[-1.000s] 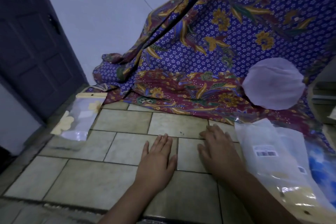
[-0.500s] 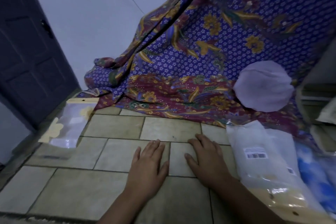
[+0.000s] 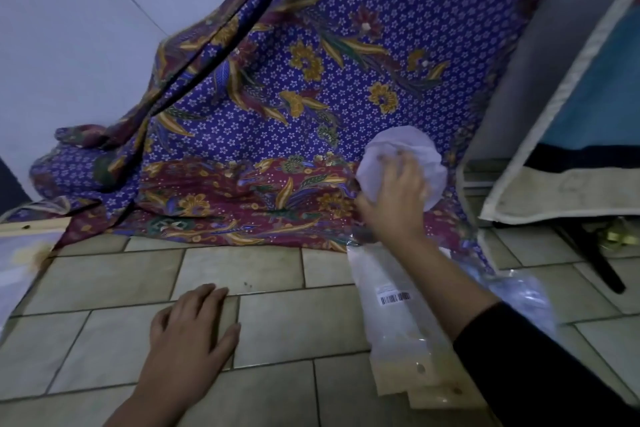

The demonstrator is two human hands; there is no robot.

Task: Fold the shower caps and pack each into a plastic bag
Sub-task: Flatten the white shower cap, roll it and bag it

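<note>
At far right, on patterned cloth [image 3: 277, 114]: right hand [image 3: 394, 204], flat on floor [image 3: 277, 322] a second ago, now grips white shower cap [image 3: 415, 146], fingers [image 3: 407, 170] curled into its crumpled edge. Left hand [image 3: 194, 326] flat on floor, fingers loosely together. Plastic bags [image 3: 391, 305] lie near right. Likely pickup begun; folding next.

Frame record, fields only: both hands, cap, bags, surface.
left hand: flat on the tile floor, holding nothing
right hand: on the shower cap; grip unclear, blurred
shower cap: white, crumpled, on the patterned cloth
plastic bags: stack on the floor below the right forearm, barcode label up
packing: this cap not yet bagged
</note>
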